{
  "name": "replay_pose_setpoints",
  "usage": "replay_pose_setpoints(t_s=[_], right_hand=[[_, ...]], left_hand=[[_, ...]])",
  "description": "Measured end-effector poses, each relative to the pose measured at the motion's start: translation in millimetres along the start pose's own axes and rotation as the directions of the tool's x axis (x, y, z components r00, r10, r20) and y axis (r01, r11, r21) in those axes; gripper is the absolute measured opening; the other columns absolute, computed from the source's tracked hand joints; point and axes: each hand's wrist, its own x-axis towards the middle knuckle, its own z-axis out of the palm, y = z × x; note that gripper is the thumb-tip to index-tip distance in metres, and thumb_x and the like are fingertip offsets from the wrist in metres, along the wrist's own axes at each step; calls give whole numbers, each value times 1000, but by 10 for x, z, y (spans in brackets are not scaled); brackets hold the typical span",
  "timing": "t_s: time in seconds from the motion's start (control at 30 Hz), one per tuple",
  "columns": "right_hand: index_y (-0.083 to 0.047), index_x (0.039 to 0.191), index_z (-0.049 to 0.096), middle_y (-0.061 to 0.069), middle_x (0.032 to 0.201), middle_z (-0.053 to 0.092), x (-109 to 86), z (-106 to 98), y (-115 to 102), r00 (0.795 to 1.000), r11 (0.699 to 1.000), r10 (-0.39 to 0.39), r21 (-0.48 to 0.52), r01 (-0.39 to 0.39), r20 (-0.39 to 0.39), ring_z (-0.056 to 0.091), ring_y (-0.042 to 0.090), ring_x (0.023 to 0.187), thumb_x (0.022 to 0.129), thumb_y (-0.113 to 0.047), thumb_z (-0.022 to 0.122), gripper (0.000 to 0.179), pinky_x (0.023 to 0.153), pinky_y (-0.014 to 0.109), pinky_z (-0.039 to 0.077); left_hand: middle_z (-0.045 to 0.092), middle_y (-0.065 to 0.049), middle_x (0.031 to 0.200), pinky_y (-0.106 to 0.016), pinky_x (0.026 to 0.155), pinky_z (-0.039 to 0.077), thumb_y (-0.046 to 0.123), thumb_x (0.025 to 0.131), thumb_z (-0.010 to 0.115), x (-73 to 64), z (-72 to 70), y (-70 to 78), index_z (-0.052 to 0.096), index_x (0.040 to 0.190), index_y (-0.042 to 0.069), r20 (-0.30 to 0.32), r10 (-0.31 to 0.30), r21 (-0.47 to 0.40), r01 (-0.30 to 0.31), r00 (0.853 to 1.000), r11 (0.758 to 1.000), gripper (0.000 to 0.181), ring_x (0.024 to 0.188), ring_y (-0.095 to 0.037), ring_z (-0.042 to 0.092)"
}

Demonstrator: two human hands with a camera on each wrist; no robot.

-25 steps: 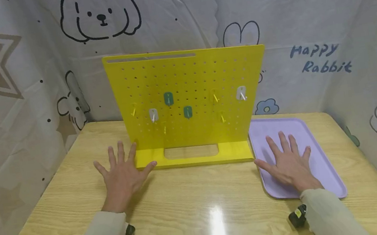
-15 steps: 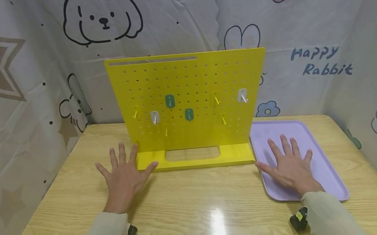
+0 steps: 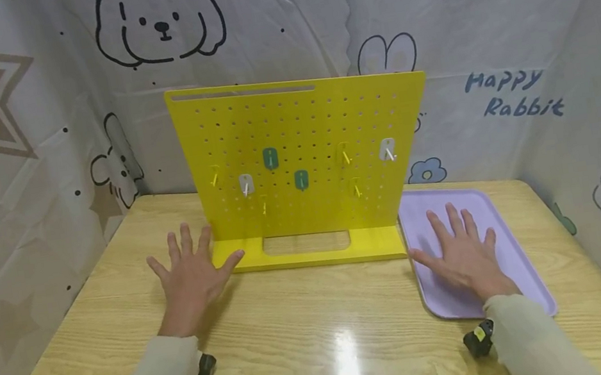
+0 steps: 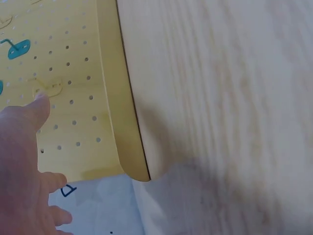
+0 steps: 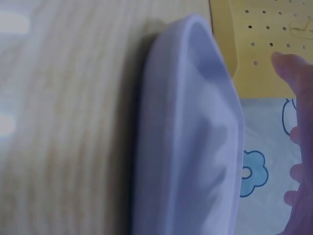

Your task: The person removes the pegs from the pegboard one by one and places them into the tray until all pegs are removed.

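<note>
A yellow pegboard (image 3: 327, 209) stands upright on its base on the table. Two green hooks, the upper one (image 3: 270, 158) and the lower one (image 3: 301, 179), are fixed on it. White hooks sit at its left (image 3: 246, 184) and right (image 3: 387, 149), among several yellow hooks (image 3: 345, 155). My left hand (image 3: 190, 288), fingers spread, is by the board's lower left corner and holds nothing. Over a lilac tray (image 3: 518, 268) my right hand (image 3: 468, 263) is spread too, also holding nothing. In the right wrist view the hand (image 5: 305, 112) appears apart from the tray.
The wooden table (image 3: 281, 333) extends in front of the board. Printed cloth (image 3: 280, 15) hangs behind and at both sides. Wrist cameras sit under the left cuff (image 3: 207, 367) and the right cuff (image 3: 478, 339).
Relative to the board, my left hand has shifted slightly left and upward in the head view. My right hand has risen a little. Both stay spread; board, hooks and tray keep their places.
</note>
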Motion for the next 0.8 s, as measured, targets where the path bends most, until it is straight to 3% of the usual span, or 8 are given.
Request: replay_pose_setpoints(t_s=[0.33, 0.53, 0.8], right_hand=[[-8, 159, 20, 29, 161, 5, 96, -120, -62, 998, 999, -41, 1, 41, -44, 7, 55, 142, 93, -73, 45, 96, 106, 80, 11], [-4, 156, 24, 31, 157, 14, 118, -178, -45, 991, 996, -92, -11, 91, -101, 16, 54, 139, 96, -49, 61, 84, 101, 77, 27], [-3, 155, 27, 31, 157, 17, 151, -241, -78, 990, 997, -61, 38, 66, -125, 18, 53, 140, 91, -31, 70, 82, 106, 75, 26]], left_hand=[[14, -33, 158, -84, 103, 1, 78, 91, 39, 103, -109, 32, 28, 156, 5, 11, -24, -48, 24, 1000, 999, 98, 143, -53, 12], [24, -34, 154, -83, 102, 14, 78, 92, 36, 177, -164, 17, 30, 154, 2, -18, -24, -104, 22, 1000, 994, 99, 138, -52, 26], [37, -32, 148, -77, 96, 31, 74, 95, 37, 254, -157, 5, 34, 152, -1, -83, -16, -171, 2, 996, 985, 93, 130, -52, 40]])
